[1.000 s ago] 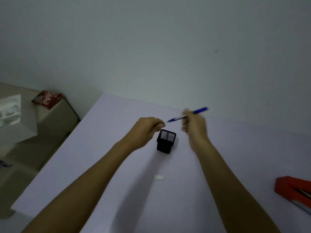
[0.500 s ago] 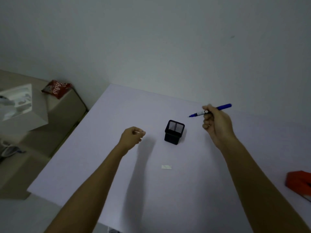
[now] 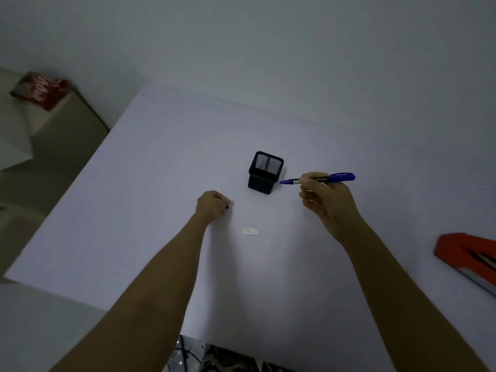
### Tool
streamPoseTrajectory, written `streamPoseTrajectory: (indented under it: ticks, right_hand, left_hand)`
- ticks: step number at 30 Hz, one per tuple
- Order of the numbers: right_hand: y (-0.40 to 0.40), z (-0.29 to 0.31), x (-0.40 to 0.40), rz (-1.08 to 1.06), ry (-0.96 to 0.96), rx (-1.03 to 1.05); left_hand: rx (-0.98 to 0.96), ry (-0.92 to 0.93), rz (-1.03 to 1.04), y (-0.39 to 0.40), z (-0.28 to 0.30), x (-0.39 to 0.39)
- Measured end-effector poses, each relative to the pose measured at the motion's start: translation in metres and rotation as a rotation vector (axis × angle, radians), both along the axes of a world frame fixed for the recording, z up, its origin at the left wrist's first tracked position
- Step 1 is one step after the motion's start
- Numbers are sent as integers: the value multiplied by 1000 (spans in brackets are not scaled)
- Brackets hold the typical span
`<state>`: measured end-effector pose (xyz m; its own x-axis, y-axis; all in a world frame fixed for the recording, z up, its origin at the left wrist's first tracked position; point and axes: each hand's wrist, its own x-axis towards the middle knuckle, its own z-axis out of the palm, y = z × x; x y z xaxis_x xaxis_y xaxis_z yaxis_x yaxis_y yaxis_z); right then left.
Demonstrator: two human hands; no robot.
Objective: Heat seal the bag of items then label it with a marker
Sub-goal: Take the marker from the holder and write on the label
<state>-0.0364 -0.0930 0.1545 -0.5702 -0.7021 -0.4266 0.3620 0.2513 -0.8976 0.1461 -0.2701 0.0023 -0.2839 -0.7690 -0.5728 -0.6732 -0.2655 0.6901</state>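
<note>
Pinching a blue marker [image 3: 319, 179] between thumb and fingers, the right hand [image 3: 326, 197] holds it level, uncapped tip pointing left, just beside the square black mesh pen holder [image 3: 264, 173]. The left hand [image 3: 212, 205] is fisted on the smooth white table [image 3: 161, 183], a small dark piece showing at its fingertips, perhaps the cap. Since half a second ago, both hands have dropped lower, nearer the small white slip [image 3: 251, 231].

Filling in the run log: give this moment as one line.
right hand: holds blue marker | left hand: closed on small dark piece, maybe cap | pen cup: upright between hands | bag: not visible
</note>
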Motion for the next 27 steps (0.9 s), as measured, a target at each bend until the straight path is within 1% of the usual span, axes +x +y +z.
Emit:
streamPoseTrajectory:
  ticks: [5, 9, 10, 11, 13, 14, 15, 16, 18, 20, 23, 25, 27]
  right_hand:
    - [1, -9, -4, 20, -18, 2]
    - [2, -16, -4, 5, -34, -48]
    - [4, -21, -2, 28, 15, -35]
    - [6, -29, 3, 76, 107, -8]
    - [15, -55, 14, 208, 426, 58]
    - [21, -69, 21, 311, 603, 97]
    - [27, -86, 27, 431, 733, 138]
    - [32, -103, 34, 554, 823, 178]
    - [40, -132, 48, 750, 899, 216]
    - [41, -153, 59, 866, 1013, 192]
    - [43, -169, 67, 945, 1221, 204]
    - [44, -170, 71, 995, 1325, 282]
    - [44, -171, 75, 1044, 1318, 338]
  left_hand:
    - [-88, -77, 2, -1, -8, 5]
    - [-142, -66, 23, -2, -8, 16]
    - [-157, -47, 33, 0, -8, 18]
    - [-173, -32, 48, 2, -7, 23]
    - [-197, -11, 71, 9, -7, 32]
    - [-206, -7, 81, 13, -7, 37]
    - [-213, -10, 89, 17, -8, 42]
    - [-215, -15, 93, 22, -10, 46]
    - [-201, -15, 93, 32, -14, 54]
    - [-196, -17, 68, 43, -19, 57]
    - [-237, -12, -15, 57, -23, 55]
    - [-290, 0, -104, 65, -26, 50]
    - [-329, 9, -208, 73, -30, 42]
